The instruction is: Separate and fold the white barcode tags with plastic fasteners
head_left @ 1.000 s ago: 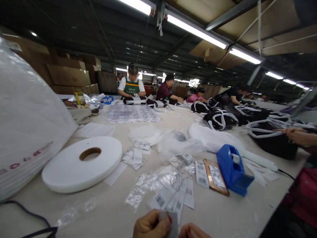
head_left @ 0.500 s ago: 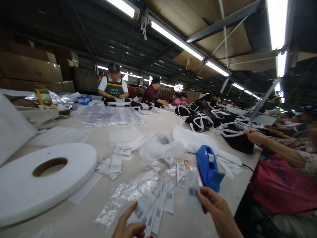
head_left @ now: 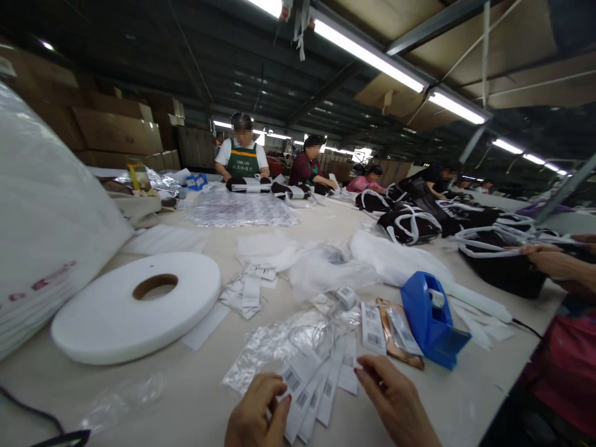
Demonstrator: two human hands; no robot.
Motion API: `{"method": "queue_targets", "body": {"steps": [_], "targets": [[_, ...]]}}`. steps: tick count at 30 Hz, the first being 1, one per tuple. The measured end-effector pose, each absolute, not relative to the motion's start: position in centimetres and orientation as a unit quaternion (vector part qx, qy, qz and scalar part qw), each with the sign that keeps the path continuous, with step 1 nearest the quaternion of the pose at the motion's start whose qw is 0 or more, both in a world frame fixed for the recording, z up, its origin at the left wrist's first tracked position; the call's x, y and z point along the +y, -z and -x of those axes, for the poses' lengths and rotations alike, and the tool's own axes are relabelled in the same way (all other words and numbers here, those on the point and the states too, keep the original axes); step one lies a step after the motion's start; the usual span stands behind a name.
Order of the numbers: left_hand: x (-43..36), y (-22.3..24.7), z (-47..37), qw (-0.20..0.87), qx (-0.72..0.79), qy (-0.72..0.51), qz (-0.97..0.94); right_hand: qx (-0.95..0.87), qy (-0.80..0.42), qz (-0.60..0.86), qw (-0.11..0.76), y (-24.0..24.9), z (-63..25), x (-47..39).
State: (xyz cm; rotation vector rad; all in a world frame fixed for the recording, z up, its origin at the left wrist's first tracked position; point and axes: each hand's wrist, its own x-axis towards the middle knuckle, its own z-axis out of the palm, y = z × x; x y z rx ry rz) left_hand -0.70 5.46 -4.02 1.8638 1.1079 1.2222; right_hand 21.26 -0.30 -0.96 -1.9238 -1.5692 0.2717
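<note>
The left hand [head_left: 285,395] curls at the left edge of fanned barcode tags [head_left: 328,390] on the counter [head_left: 195,410]; whether its fingertips pinch one, I cannot tell. The right hand [head_left: 357,366], fingers loosely bent and parted, hovers just beside their right edge, near a blue tape dispenser [head_left: 421,320]. Clear plastic [head_left: 261,349] lies behind the left hand.

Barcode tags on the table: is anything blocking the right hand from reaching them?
Nothing visible stands between the right hand and the barcode tags; its fingertips are close beside the nearest. The blue tape dispenser sits farther off, outside that gap.
</note>
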Motion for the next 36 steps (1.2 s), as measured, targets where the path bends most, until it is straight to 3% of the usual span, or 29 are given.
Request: {"method": "queue_targets", "body": {"steps": [11,18,25,30,36], "targets": [[8.8,4.5,3.2,0.116,0.507,-0.346,-0.781,-0.653,-0.113,0.684,0.305,-0.3,-17.1,6.8],[9.8,2.1,3.8,0.179,0.590,-0.277,-0.737,-0.711,-0.128,0.646,0.247,-0.4,-13.3,10.4],[10.5,1.9,4.3,0.211,0.617,-0.300,-0.697,-0.751,-0.091,0.620,0.206,1.6,-10.3,11.9],[11.2,1.5,4.9,0.273,0.620,-0.359,-0.642,-0.783,-0.025,0.569,0.250,1.4,-10.3,11.6],[11.8,1.0,5.3,0.426,0.578,-0.382,-0.582,-0.808,0.049,0.481,0.336,-0.2,-10.9,9.6]]}}
